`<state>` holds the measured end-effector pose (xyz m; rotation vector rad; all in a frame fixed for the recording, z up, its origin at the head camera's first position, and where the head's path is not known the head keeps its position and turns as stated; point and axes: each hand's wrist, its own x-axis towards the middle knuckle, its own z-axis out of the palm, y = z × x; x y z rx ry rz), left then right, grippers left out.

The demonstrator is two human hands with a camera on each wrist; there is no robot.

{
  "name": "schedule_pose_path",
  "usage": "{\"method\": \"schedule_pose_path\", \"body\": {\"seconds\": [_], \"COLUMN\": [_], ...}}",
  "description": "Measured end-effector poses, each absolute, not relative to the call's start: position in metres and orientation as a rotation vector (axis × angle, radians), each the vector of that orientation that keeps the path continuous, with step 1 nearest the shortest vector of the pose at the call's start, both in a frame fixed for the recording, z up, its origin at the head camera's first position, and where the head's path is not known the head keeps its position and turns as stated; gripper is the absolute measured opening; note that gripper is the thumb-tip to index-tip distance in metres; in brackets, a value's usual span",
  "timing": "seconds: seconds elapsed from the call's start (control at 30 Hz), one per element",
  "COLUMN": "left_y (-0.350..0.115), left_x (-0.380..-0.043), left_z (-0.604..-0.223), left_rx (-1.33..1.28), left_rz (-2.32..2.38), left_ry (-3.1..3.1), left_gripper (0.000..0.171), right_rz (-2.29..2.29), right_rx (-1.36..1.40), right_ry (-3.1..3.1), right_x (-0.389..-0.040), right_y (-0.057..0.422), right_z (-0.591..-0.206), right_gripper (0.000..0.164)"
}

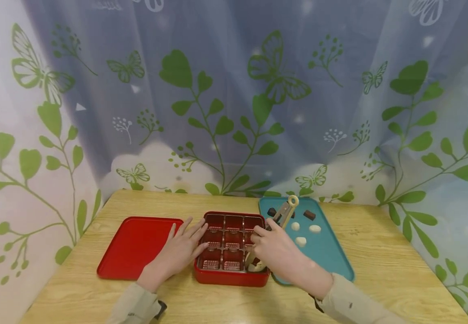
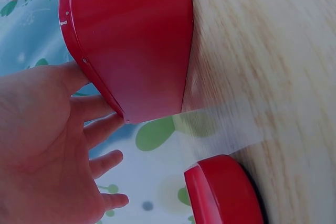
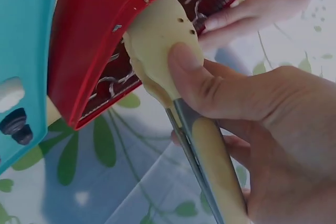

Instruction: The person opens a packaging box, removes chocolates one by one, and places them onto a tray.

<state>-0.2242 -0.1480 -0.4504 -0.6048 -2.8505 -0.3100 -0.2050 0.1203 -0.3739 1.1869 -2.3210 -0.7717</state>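
Observation:
A red box [image 1: 231, 279] stands at the middle of the table, fitted with a clear divided insert [image 1: 232, 253]. My right hand [image 1: 278, 246] grips a pair of cream and metal tongs [image 3: 210, 156], thumb laid along one arm. Their scalloped cream heads [image 3: 160, 40] reach down into the front right compartment; what lies between them is hidden. With fingers spread and fairly straight, my left hand [image 1: 179, 253] touches the box's left rim. From the left wrist view, its fingertips [image 2: 107, 127] lie right along the edge of the red box [image 2: 131, 45].
Right of the box lies a blue tray [image 1: 335, 256] holding several white pieces [image 1: 314, 229] and dark brown chocolate-like pieces [image 1: 309, 215]. On the left is a flat red lid [image 1: 130, 252]. A patterned curtain [image 1: 225, 112] hangs behind the wooden table [image 1: 383, 270].

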Motion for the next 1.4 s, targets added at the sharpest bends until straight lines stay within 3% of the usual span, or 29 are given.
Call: {"method": "schedule_pose_path", "body": {"seconds": [0.07, 0.2, 0.3, 0.67, 1.0, 1.4], "left_y": [-0.147, -0.147, -0.147, -0.148, -0.147, -0.147], "left_x": [-0.224, -0.224, -0.224, -0.225, -0.224, -0.224], "left_z": [-0.45, -0.449, -0.449, -0.451, -0.451, -0.452], "left_rx": [-0.608, -0.612, -0.608, -0.613, -0.606, -0.604], "left_rz": [-0.303, -0.308, -0.324, -0.335, -0.337, -0.356], "left_ry": [-2.849, -2.841, -2.837, -2.825, -2.816, -2.828], "left_gripper": [0.057, 0.057, 0.057, 0.057, 0.056, 0.056], "right_rz": [-0.724, -0.546, -0.368, -0.077, -0.123, -0.151], "right_rx": [1.176, 1.141, 1.124, 1.007, 0.767, 0.521], "right_ry": [-2.342, -2.372, -2.363, -2.284, -2.268, -2.373], "right_x": [-0.204, -0.202, -0.203, -0.202, -0.213, -0.234], "right_y": [0.129, 0.147, 0.161, 0.192, 0.237, 0.299], "right_z": [-0.372, -0.369, -0.371, -0.388, -0.382, -0.4], "right_gripper": [0.014, 0.046, 0.054, 0.06, 0.067, 0.059]}}
